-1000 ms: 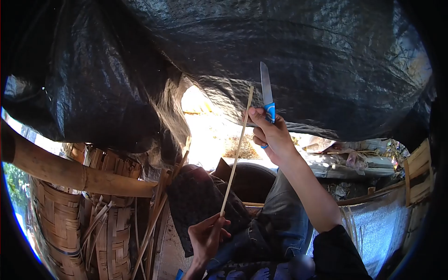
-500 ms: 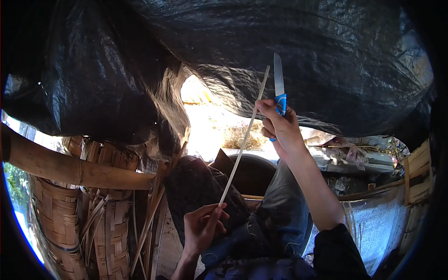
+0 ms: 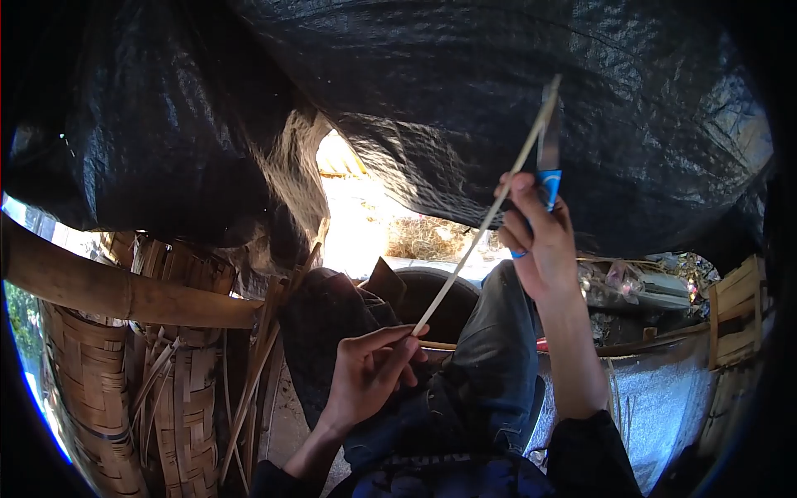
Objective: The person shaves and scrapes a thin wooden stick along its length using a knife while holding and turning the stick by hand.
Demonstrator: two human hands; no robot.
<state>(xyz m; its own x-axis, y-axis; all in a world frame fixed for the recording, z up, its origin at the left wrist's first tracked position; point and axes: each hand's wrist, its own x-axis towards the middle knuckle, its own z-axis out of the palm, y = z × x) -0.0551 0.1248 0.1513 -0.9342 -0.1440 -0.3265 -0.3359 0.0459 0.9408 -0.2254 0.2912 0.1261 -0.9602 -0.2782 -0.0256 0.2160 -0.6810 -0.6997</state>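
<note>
A thin pale strip, apparently bamboo [image 3: 467, 251], slants up and to the right between my two hands. My left hand [image 3: 371, 375] pinches its lower end between thumb and fingers, above my lap. Higher up, my right hand [image 3: 541, 236] is closed round the blue handle of a knife [image 3: 549, 153], while its thumb and forefinger also touch the strip. The blade points upward, partly behind the strip's blurred upper end. A bit of blue shows at the lower fingers of my right hand.
Woven bamboo baskets [image 3: 93, 373] stand at the left, beneath a thick bamboo pole [image 3: 133, 295]. A dark plastic sheet [image 3: 432, 91] hangs across the front. Beyond my knees is a dark round container [image 3: 427, 303]. A slatted wooden piece [image 3: 736, 311] stands at the right.
Both hands have moved to the right with the strip and the knife, my left hand also rising. The strip leans further right and its top now overlaps the blade.
</note>
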